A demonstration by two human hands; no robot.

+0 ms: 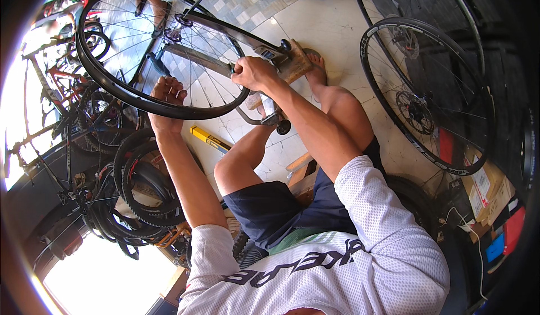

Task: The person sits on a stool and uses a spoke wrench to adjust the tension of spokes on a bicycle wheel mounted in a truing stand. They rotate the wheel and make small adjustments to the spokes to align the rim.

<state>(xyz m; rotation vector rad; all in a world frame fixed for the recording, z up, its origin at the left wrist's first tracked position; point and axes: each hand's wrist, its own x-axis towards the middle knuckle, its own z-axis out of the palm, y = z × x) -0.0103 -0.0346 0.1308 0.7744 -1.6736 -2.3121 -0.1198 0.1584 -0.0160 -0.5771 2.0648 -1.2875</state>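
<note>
A bicycle wheel without a tyre, with a black rim (pixel 107 84) and thin spokes, sits in a metal truing stand (pixel 208 58) at the upper left. At the near part of the rim is my left hand (pixel 167 98), its fingers curled over the rim toward the spokes. A dark teal handle (pixel 157 63) lies just beyond those fingertips. My right hand (pixel 256 74) is closed in a pinch at the wheel's right side, beside the stand's arm. What sits between its fingers is hidden. The stand's base (pixel 298 62) rests between my legs, near my foot.
A yellow tool or box (pixel 209 138) lies on the tiled floor (pixel 332 19). Another bicycle wheel with a disc rotor (pixel 415 112) leans at the right. Several tyres (pixel 143 180) and bicycles crowd the left. Cardboard boxes (pixel 488 188) stand at the right. Another person's leg (pixel 154 3) shows beyond the wheel.
</note>
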